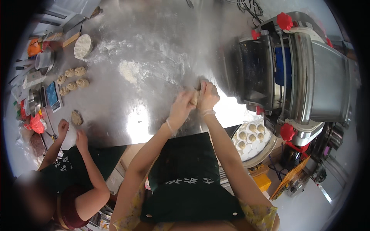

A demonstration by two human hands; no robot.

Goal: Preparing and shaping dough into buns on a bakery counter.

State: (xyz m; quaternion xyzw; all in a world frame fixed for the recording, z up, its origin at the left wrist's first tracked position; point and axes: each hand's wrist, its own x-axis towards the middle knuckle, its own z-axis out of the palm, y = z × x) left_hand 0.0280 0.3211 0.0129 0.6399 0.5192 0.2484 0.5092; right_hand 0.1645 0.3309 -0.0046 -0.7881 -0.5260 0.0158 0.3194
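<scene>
A small piece of pale brown dough (pixel 195 98) is between my two hands, just above or on the steel worktable (pixel 162 46). My left hand (pixel 182 107) presses it from the left with curled fingers, slightly blurred. From the other side my right hand (pixel 209 97) closes around it, knuckles bent. Clear glove cuffs show at both wrists. The fingers hide much of the dough. Left of my hands lies a heap of white flour (pixel 130 71), with flour dusted around it.
A rolling machine (pixel 304 77) with red knobs stands at the right. Below it sits a round tray (pixel 271 148) with several dough cups. At the left are dough lumps (pixel 72 85), a flour bowl (pixel 82 47), a scale (pixel 54 96) and a co-worker's hands (pixel 81 139) near another dough piece (pixel 76 118).
</scene>
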